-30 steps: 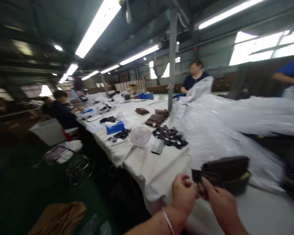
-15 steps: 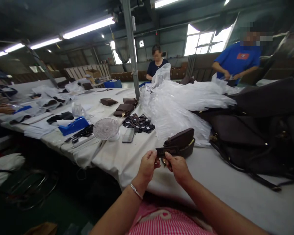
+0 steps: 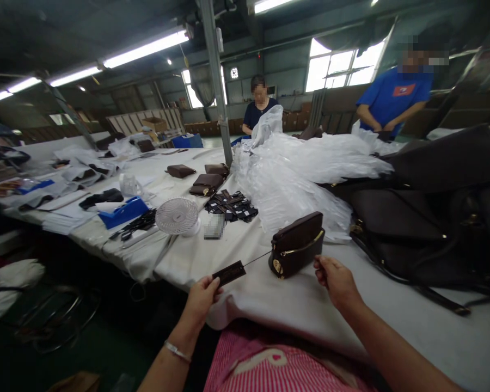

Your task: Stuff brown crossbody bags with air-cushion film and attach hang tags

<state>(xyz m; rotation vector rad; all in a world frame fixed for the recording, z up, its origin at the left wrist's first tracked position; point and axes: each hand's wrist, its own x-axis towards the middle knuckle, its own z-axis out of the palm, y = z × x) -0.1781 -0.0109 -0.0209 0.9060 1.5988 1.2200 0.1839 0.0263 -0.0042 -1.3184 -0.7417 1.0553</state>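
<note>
My left hand (image 3: 204, 298) pinches one end of a dark brown hang tag (image 3: 231, 273) over the table's near edge. A thin dark cord runs taut from the tag's other end to a small dark brown handbag (image 3: 298, 247). The bag stands upright on the white-covered table (image 3: 261, 296), with a gold zip across its front and a round gold emblem low on its left. Just right of the bag's lower corner is my right hand (image 3: 338, 280), its fingers closed in a pinch. What those fingers hold, if anything, I cannot make out.
Clear plastic bags (image 3: 286, 174) are heaped behind the handbag, and large dark bags (image 3: 408, 223) lie to the right. A pile of black tags (image 3: 231, 206), a white fan (image 3: 177, 216) and a blue holder (image 3: 123, 211) stand leftward. Two people work across the table.
My hands have moved apart. The left has drawn the tag left and down, stretching its cord; the right has shifted rightward off the tag. The bag's front now shows.
</note>
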